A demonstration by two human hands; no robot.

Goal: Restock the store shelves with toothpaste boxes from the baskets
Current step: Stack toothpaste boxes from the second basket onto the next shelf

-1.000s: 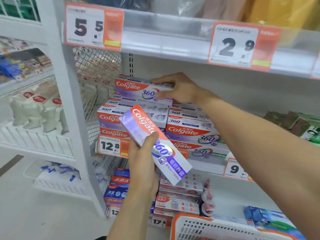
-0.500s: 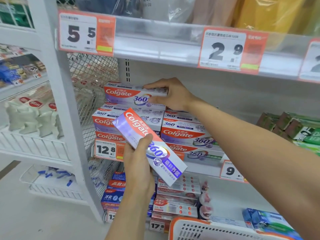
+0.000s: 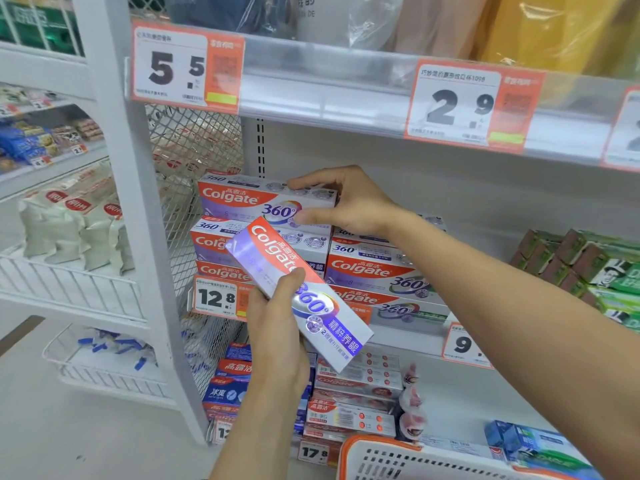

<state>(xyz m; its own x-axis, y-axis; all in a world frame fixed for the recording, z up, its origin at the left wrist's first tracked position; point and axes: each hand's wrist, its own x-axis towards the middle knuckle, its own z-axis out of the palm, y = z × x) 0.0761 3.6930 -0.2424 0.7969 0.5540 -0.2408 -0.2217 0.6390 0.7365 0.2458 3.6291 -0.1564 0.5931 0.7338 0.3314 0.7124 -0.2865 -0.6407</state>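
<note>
Head view: right hand [image 3: 349,202] pinches the top Colgate box [image 3: 256,199] on the shelf stack; left hand [image 3: 277,337] grips a spare box [image 3: 298,292] mid-length. Light, stiff, slick cardboard, I'd guess: hold the long edges.

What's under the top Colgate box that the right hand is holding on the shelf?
Under the top box, gripped by the right hand, lie more stacked Colgate boxes. The tilted box in the left hand covers part of them.

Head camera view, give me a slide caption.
Right hand seats a Colgate box atop the stack; left hand holds another.
</note>
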